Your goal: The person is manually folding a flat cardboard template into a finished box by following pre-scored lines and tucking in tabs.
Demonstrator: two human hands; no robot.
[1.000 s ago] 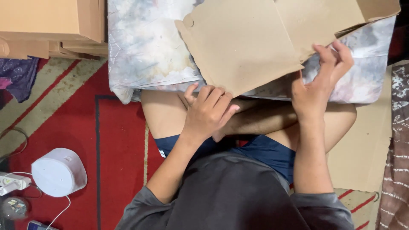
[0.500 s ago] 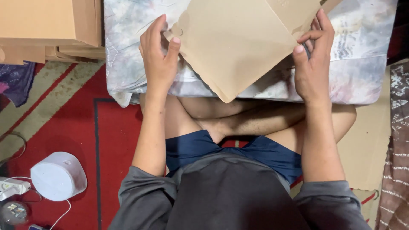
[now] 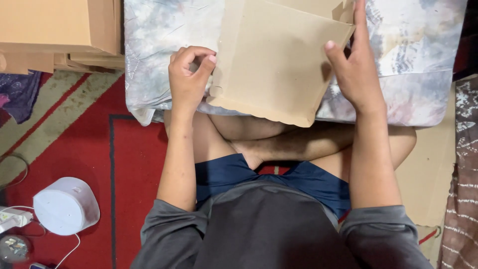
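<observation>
Item: folded brown cardboard piece [image 3: 279, 60], lying flat and slightly tilted on a marbled grey-and-white cushion [image 3: 154, 55] that is resting across the person's crossed legs.

Left hand [image 3: 189, 79]: curling at the cardboard's left edge, thumb and forefinger pinching together at a small notch in that edge; the other fingers are folding into the palm.

Right hand [image 3: 353, 69]: lying mostly open at the cardboard's right edge, forefinger stretching up along the edge, thumb pressing on the top face near the corner. Whether the remaining fingers are gripping underneath cannot be told.

Surroundings: a stack of flat brown cardboard boxes [image 3: 59, 30] is sitting to the upper left, just beside the cushion. A red rug with beige bands [image 3: 74, 134] is covering the floor. A round white device [image 3: 64, 205] with a thin white cable is sitting on the rug at lower left, well apart from the hands. A plain cardboard sheet [image 3: 428, 174] is lying on the floor to the right, under the cushion's edge. The person is wearing a grey long-sleeved top and dark blue shorts.
</observation>
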